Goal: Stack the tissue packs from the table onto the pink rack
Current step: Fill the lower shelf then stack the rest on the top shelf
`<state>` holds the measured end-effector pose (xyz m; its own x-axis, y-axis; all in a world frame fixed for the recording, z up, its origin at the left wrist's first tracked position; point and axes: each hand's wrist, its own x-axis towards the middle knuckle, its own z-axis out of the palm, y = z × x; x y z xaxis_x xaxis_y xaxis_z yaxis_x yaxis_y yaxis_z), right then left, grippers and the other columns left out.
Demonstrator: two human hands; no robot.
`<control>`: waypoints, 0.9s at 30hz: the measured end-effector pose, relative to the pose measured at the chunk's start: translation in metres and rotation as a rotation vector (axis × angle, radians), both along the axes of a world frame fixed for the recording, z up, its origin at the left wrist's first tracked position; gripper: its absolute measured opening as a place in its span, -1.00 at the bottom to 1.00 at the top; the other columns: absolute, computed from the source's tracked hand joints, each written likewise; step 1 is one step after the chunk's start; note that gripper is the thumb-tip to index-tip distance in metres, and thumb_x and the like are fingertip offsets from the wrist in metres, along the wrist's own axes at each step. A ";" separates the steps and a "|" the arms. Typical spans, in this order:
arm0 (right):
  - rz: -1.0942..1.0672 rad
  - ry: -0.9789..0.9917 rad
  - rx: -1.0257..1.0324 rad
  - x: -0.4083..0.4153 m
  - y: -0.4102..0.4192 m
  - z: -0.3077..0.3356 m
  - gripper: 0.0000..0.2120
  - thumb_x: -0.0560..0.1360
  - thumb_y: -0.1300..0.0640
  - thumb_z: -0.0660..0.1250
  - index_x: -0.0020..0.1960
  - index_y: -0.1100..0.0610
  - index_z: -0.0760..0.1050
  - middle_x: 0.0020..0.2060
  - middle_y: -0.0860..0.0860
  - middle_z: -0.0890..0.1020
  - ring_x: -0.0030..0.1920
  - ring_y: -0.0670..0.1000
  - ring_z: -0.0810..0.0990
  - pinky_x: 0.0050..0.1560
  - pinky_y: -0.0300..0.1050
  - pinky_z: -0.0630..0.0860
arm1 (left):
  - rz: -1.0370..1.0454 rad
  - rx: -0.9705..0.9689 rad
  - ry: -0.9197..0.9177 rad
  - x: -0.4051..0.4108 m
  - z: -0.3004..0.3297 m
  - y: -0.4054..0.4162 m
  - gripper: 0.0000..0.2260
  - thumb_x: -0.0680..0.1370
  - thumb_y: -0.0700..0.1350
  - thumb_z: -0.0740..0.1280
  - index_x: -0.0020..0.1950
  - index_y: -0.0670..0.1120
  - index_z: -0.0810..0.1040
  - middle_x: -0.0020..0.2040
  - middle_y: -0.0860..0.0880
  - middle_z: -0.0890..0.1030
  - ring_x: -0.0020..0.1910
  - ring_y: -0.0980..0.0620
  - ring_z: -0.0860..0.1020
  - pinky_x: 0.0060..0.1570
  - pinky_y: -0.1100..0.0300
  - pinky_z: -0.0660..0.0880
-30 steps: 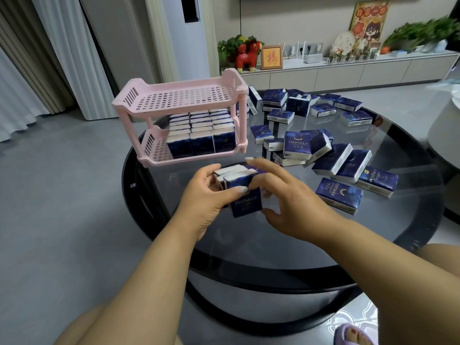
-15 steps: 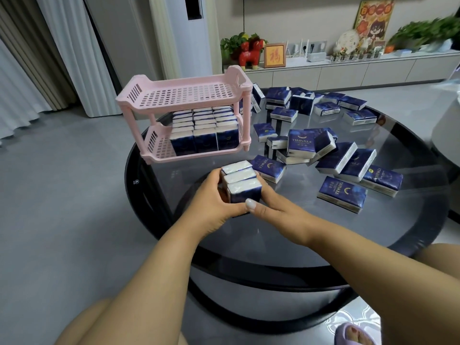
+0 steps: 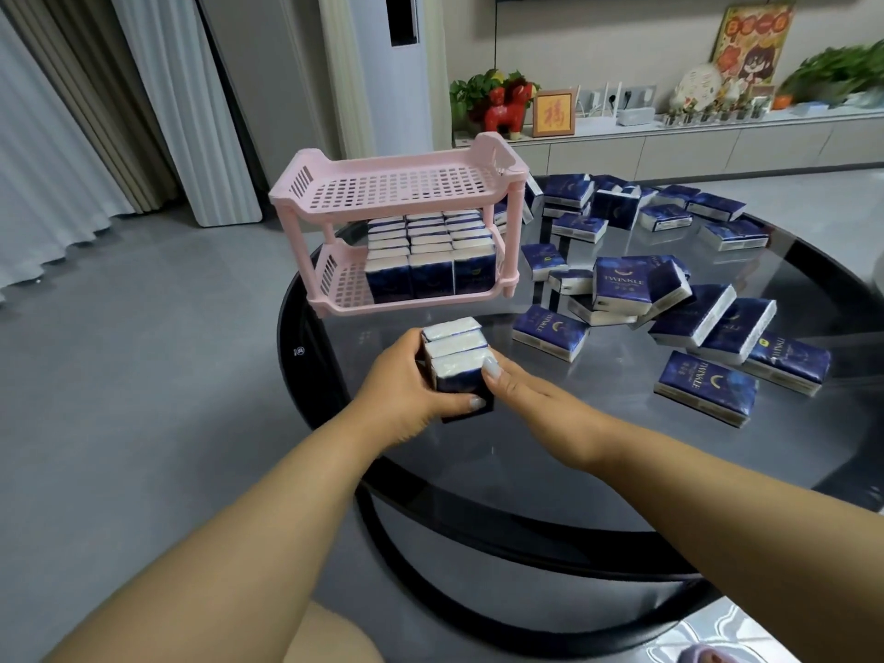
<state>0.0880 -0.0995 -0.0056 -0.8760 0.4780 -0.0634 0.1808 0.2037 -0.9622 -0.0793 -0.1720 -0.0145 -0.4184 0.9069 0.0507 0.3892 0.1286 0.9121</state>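
while both hands (image 3: 406, 380) (image 3: 531, 399) still grip three upright packs (image 3: 457, 356), nothing else moved.

Round dark glass desk (image 3: 598, 452) w/ black rim: two-tier pink plastic rack (image 3: 397, 232) at left-rear, loose navy-blue tissue packs (image 3: 705, 386) scattered across right & rear
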 end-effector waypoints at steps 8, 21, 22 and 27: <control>-0.150 0.014 0.222 -0.051 0.000 0.005 -0.54 0.57 -0.21 -0.02 0.40 -0.11 0.32 0.26 -0.25 0.40 0.30 -0.22 0.33 0.24 -0.31 0.20 | 0.089 -0.007 -0.054 -0.063 0.003 -0.028 -0.28 0.18 -0.23 0.66 0.28 -0.02 0.48 0.14 0.10 0.64 0.10 0.24 0.60 0.16 0.25 0.52; -0.134 -0.261 0.984 -0.134 0.042 -0.017 -0.34 0.55 -0.30 -0.13 0.46 0.08 0.23 0.43 0.01 0.33 0.45 0.00 0.22 0.37 -0.05 0.09 | 0.308 -0.034 -0.098 -0.218 0.035 -0.035 -0.43 0.35 -0.26 0.54 0.30 -0.01 0.45 0.00 0.07 0.61 -0.09 0.07 0.52 -0.19 0.15 0.39; -0.140 -0.262 1.008 -0.134 0.043 -0.021 -0.30 0.51 -0.33 -0.17 0.46 0.07 0.23 0.44 0.01 0.32 0.45 0.00 0.20 0.37 -0.07 0.09 | 0.299 -0.033 -0.090 -0.226 0.037 -0.024 -0.46 0.36 -0.25 0.54 0.27 0.01 0.45 0.01 0.07 0.61 -0.05 0.06 0.53 -0.16 0.14 0.39; -0.145 -0.263 1.039 -0.133 0.041 -0.028 -0.22 0.43 -0.37 -0.28 0.49 0.00 0.17 0.48 -0.04 0.25 0.49 -0.04 0.13 0.38 -0.07 0.08 | 0.233 -0.032 -0.105 -0.246 0.046 0.031 -0.55 0.34 -0.24 0.55 0.14 0.06 0.53 0.00 0.13 0.63 0.01 0.06 0.52 -0.03 0.08 0.36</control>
